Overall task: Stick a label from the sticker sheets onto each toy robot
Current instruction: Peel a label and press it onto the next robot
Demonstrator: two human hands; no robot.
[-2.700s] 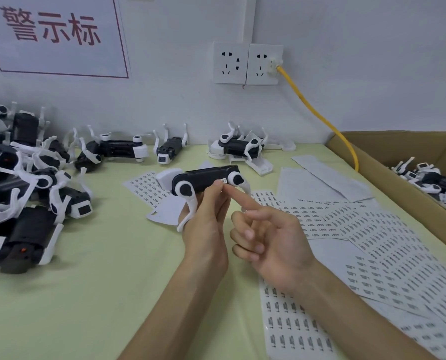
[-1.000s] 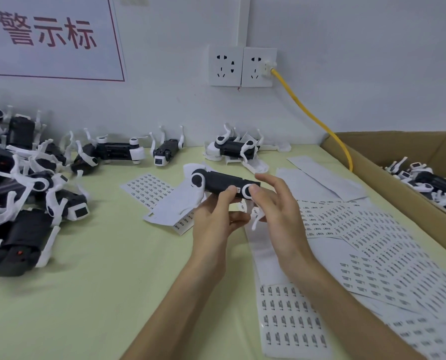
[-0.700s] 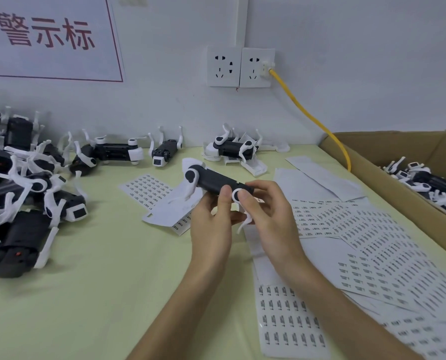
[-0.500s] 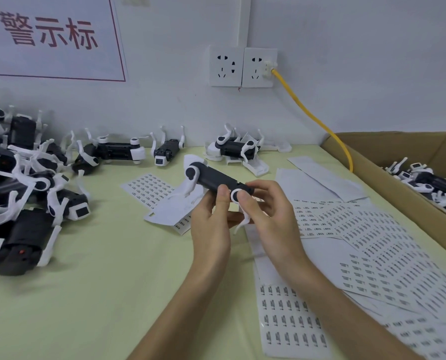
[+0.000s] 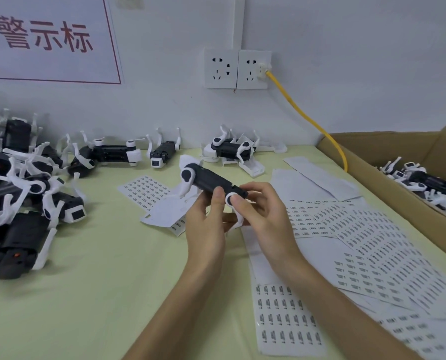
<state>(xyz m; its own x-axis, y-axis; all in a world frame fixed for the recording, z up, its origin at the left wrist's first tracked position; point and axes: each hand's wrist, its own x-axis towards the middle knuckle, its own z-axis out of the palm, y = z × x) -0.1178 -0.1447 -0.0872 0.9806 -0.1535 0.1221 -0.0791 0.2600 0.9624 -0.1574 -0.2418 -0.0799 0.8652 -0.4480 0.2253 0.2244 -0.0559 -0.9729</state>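
Toy robot [image 5: 211, 181] sits raised above the table [image 5: 99, 294] at centre. Our left hand [image 5: 206, 229] curls round its dark body, and our right hand [image 5: 263, 216] pinches the white hip joint. Squeezing there could, we judge, bend a thin leg. We cannot see any label. Sticker sheets [image 5: 359, 229] under our right forearm might drag. The cardboard box [image 5: 372, 162] hems the right and piled robots [image 5: 16, 198] the left, with bare room near-left.
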